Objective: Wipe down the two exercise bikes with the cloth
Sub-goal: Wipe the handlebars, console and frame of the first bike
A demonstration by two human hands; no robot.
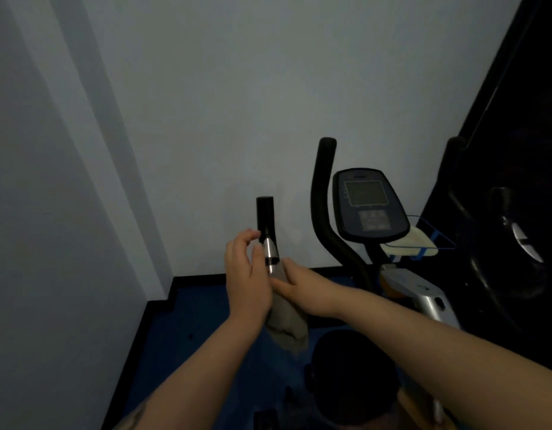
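Observation:
An exercise bike stands before me, its left handlebar (266, 225) rising black with a silver sensor section. A grey cloth (287, 327) is wrapped round that bar below the silver part and hangs down. My right hand (302, 288) presses the cloth against the bar. Just left of the bar is my left hand (246, 274), fingers curled and apart near the silver section, its palm against the cloth. The bike's console (369, 206) and right handlebar (324, 206) stand to the right. A second bike (498, 243), dark, is at the far right.
A white wall fills the back and left. Blue floor with black skirting lies below. A wire holder with a pale cloth (414, 243) hangs behind the console. The bike's dark saddle (355, 377) is close under my arms.

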